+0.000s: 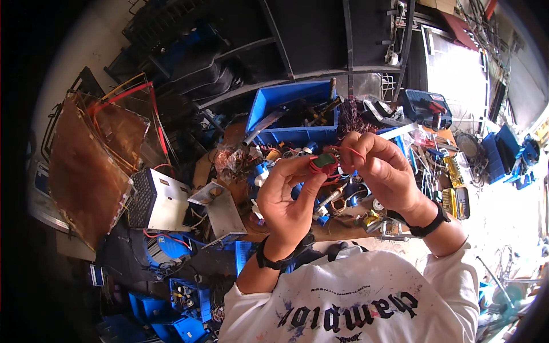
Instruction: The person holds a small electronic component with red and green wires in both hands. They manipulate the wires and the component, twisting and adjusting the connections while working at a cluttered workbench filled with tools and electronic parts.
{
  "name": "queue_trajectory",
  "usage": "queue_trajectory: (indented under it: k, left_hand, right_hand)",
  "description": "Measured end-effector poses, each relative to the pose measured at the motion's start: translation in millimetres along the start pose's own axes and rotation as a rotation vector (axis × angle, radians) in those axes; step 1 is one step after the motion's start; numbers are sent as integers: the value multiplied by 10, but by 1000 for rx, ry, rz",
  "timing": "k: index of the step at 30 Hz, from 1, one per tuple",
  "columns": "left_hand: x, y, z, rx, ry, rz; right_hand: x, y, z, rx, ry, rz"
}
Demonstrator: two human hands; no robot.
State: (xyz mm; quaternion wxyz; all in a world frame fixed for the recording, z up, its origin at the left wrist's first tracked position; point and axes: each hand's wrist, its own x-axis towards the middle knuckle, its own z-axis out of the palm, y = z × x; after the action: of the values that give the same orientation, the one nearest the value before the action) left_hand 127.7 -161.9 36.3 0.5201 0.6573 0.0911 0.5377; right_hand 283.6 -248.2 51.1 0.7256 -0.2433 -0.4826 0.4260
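Left hand (290,197) is clamping a coil (325,161); at its three o'clock, right hand (386,171) is pinching wire (350,150), seemingly guiding it and needing light tension next.

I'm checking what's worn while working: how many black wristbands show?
2: one wristband on the wrist of the left hand, another wristband on that of the right hand.

A wired part (327,160) sits between left hand (290,199) and right hand (387,174) — bin (294,136) behind, metal box (170,201) left, tools (436,155), apparently, on the workbench (337,230)'s right
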Motion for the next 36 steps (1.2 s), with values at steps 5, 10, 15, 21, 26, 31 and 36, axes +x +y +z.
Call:
queue_trajectory:
  k: [5,10,15,21,26,31,36]
  left_hand:
    - [-32,-53,77,179,-29,135]
    - [53,-32,32,470,-178,340]
    - [46,-35,134,280,-136,185]
    - [9,-31,111,-42,-70,-121]
    - [32,-25,55,-12,-61,-139]
    - [-13,11,73,-48,-60,-141]
    - [-63,57,72,-103,-65,-208]
  right_hand:
    - [-9,-348,-2,-442,-24,236]
    - [26,-581,-104,-778,-32,402]
    - [-49,-261,-221,-29,74,-22]
    - [-105,-349,-171,-227,162,53]
    - [-159,-399,-89,-345,181,78]
    - [-181,-374,-67,-173,252,119]
    - [-163,-355,-133,199,251,72]
